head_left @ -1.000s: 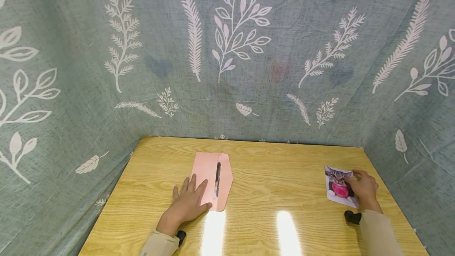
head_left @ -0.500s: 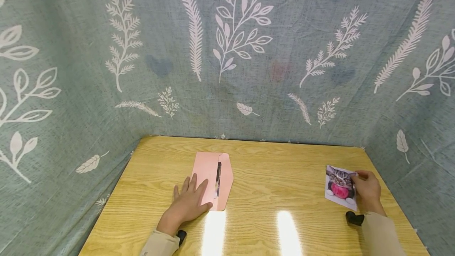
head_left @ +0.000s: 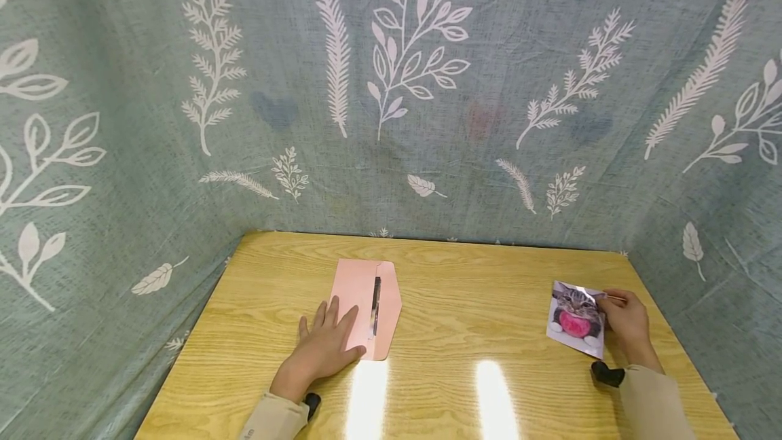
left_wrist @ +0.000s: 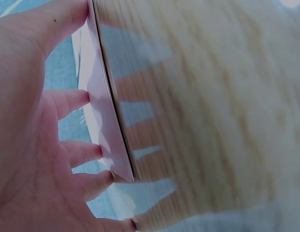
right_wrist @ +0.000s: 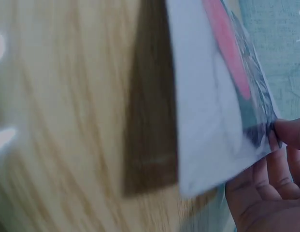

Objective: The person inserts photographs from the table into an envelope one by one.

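A pink envelope (head_left: 356,280) lies left of the middle of the table, its pointed flap folded out to the right. At its slot shows a dark strip of something inside. My left hand (head_left: 320,350) rests on the envelope with fingers spread; in the left wrist view the fingertips press on the pink paper (left_wrist: 105,111) near its edges. Over at the right, my right hand (head_left: 629,321) pinches the right edge of a cat photo (head_left: 574,318) between thumb and fingers. The right wrist view has this photo (right_wrist: 203,130) raised and tilted, its shadow falling on the wood.
The wood-grain table (head_left: 464,304) reflects two bright light strips near its front. A green-blue curtain with white leaf prints (head_left: 342,175) stands behind the table and along both sides. Black wrist straps (head_left: 607,373) sit below both hands.
My right hand has lifted the cat photo from the table and swung it a little to the left. The left hand and the envelope have stayed in place.
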A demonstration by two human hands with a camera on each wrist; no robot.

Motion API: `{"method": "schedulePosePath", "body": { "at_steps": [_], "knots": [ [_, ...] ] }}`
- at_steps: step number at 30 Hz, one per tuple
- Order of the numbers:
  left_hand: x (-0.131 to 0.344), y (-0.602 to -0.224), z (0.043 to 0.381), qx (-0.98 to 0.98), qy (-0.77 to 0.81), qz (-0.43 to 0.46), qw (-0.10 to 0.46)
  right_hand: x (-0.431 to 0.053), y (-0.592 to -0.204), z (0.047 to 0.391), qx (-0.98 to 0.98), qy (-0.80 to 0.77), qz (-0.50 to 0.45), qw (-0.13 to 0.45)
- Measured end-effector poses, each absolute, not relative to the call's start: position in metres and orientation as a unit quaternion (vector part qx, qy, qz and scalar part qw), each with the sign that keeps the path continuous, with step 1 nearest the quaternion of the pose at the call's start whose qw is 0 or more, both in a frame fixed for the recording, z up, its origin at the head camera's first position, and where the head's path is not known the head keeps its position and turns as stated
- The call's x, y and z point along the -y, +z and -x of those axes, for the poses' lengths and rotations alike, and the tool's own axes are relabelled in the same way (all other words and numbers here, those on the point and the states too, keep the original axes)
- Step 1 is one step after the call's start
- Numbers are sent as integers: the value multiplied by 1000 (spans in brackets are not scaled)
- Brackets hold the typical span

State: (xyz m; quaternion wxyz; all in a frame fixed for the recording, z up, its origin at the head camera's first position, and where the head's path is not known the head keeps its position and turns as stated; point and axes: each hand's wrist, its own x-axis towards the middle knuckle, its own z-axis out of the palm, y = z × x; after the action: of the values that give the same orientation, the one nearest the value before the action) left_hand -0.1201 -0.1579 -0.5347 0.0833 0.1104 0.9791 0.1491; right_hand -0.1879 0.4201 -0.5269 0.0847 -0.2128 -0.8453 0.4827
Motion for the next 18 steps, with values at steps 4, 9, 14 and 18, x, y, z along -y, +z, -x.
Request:
{"method": "schedulePosePath", "body": {
  "at_steps": [4, 9, 14, 18],
  "knots": [
    [158, -535, 121, -979, 150, -110, 85, -417, -525, 187, 823, 520, 217, 67],
    [159, -535, 121, -979, 151, -108, 87, -408, -526, 186, 768, 601, 216, 55],
    [159, -536, 121, -979, 149, -108, 84, -395, -522, 186, 732, 650, 198, 54],
    [160, -536, 120, -979, 152, -108, 82, -383, -521, 188, 730, 656, 180, 63]
  ]
}}
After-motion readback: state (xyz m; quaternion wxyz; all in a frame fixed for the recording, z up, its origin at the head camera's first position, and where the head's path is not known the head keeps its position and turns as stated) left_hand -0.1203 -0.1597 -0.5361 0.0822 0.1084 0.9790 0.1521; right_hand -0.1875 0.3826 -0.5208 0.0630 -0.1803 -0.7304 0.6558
